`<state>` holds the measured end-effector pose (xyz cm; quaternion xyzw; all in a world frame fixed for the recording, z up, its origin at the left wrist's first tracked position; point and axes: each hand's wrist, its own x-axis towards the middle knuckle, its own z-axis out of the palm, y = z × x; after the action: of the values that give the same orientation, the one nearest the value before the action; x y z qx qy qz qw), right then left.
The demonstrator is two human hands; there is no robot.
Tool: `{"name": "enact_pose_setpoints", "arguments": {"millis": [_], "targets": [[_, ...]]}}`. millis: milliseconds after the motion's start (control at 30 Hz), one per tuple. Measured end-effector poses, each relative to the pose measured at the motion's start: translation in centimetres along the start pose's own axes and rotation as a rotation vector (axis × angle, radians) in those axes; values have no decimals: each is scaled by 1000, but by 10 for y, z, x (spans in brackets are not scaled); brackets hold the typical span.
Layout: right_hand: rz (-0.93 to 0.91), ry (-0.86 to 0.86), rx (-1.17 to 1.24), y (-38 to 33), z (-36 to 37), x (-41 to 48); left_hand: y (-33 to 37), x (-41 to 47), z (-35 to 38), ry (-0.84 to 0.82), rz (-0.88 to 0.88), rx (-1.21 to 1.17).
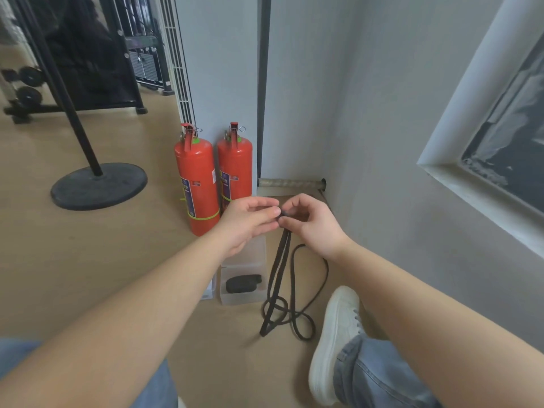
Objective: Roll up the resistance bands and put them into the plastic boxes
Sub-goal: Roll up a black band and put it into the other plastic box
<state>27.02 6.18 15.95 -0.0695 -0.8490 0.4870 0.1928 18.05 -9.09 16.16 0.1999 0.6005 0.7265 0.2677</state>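
A black resistance band (279, 269) hangs from my two hands down to the floor, where its lower part lies in loose loops. My left hand (250, 223) and my right hand (309, 222) meet above it, and both pinch the band's top end, which forms a small tight roll between the fingertips. Below my left hand stand clear plastic boxes (259, 297) on the floor. The nearer box holds a rolled black band (243, 283). My left forearm partly hides another box.
Two red fire extinguishers (216, 178) stand against the wall just behind the boxes. A grey wall runs along the right. My white shoe (335, 343) rests beside the band's loops. A black round stand base (98, 185) sits on the floor at left, gym racks behind.
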Motion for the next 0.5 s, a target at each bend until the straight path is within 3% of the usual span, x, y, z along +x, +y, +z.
{"name": "enact_pose_setpoints", "arguments": {"millis": [100,300,500], "targets": [[9,9,-1,3,-7,-5,1,-1,-1,-34,-14,45],[39,-37,-32,5,-11,-14,2,-3,0,-93,31,466],[81,-47,-79,0,-9,-10,-6,-7,2,33,195,692]]}}
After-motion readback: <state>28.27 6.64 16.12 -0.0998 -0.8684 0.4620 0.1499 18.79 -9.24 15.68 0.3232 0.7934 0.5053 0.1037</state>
